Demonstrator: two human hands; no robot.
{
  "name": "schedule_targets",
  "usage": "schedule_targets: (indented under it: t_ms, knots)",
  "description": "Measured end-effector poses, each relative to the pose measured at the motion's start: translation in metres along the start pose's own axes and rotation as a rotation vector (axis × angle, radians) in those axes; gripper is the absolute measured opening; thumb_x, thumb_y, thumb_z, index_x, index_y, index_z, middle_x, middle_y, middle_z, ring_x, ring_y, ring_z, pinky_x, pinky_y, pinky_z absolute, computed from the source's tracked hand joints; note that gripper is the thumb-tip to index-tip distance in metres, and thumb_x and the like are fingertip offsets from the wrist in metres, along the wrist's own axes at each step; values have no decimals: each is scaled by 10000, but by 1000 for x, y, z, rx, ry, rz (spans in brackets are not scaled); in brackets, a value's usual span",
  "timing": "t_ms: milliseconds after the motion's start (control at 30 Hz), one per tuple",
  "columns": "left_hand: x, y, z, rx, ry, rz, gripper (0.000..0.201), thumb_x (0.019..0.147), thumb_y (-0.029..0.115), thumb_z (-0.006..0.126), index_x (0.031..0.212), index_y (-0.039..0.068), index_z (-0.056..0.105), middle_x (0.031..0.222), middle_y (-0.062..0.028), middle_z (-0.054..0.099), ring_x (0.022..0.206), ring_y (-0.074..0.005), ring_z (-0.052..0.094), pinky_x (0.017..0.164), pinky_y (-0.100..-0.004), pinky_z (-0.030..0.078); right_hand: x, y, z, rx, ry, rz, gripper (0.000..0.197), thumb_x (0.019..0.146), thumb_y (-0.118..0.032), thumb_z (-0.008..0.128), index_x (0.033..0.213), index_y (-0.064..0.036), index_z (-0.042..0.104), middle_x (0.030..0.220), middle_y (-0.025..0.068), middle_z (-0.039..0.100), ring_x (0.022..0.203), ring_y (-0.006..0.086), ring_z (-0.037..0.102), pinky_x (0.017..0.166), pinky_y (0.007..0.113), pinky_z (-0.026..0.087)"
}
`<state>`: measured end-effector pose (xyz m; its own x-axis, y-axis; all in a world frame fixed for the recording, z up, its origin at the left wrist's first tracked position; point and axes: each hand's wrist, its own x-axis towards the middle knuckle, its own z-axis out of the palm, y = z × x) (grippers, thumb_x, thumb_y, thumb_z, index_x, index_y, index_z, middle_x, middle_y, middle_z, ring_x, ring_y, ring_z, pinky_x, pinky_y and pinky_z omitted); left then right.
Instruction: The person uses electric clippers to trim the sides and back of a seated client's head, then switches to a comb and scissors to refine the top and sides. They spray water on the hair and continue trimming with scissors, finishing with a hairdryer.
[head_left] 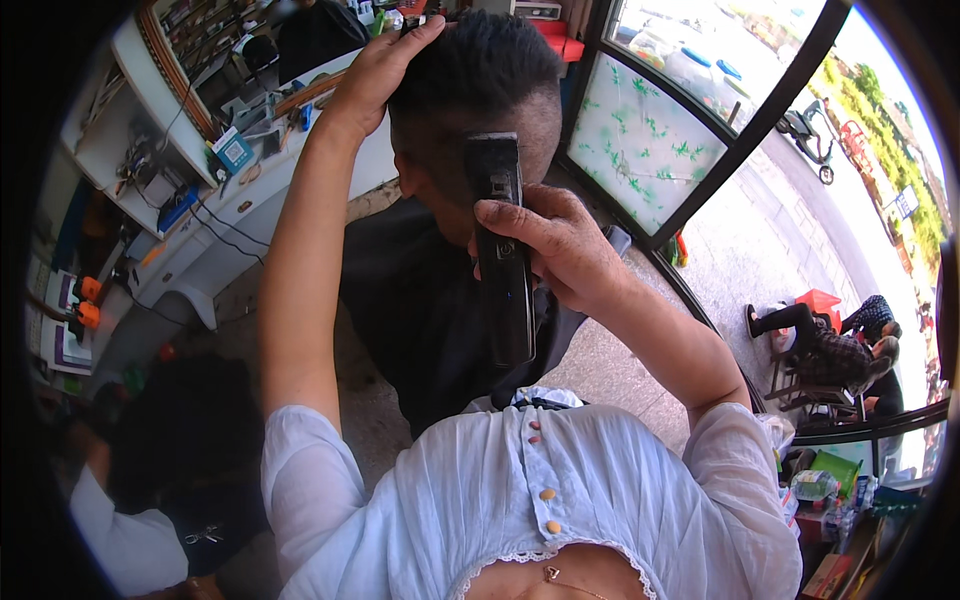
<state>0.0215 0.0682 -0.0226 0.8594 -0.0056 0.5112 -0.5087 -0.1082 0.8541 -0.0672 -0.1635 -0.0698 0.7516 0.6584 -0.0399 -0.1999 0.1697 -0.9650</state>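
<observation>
A seated person's head point(480, 60) is in front of me, dark hair longer on top and cropped very short at the back and side. My right hand point(570, 240) is closed round a black hair clipper point(505, 300), thumb on its near face. The clipper stands upright, its blade end overlapping the cropped back of the head; whether it touches cannot be told. My left hand point(385, 75) rests against the upper left of the head, fingers stretched out and partly hidden, holding no tool. A black cape point(400, 290) drapes the person's shoulders.
On the left, a white counter point(225, 205) carries cords, a blue card stand point(232, 150) and small tools below a framed mirror point(210, 60). A glass door point(650, 145) with a leaf pattern borders the right. Outside, people sit on stools point(800, 390). Packages fill the lower right.
</observation>
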Motion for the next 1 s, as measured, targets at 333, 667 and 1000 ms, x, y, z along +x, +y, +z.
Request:
schedule_targets:
  t_ms: [333,667,1000]
  knots:
    - [2,1,-1,12,-2,-15,429,861,396,582,1116,52,618,1085,-48,617,1050,-138,537,961,-255,330,14,-31,2,45,-98,-146,390,819,-273,657,941,74,528,753,133,625,619,183,642,566,266,538]
    - [1,2,-3,13,-24,-49,389,919,314,507,1161,20,584,1152,-57,597,1074,-123,535,964,-249,352,-2,-24,-16,98,-61,45,355,824,-271,638,894,64,541,742,148,617,618,208,635,597,284,535]
    - [1,-1,-5,-13,21,-50,396,866,400,575,1089,78,635,1049,-28,631,1016,-128,560,934,-258,369,1,-24,-23,104,-135,36,322,827,-255,612,897,50,536,731,160,613,577,219,623,570,289,526]
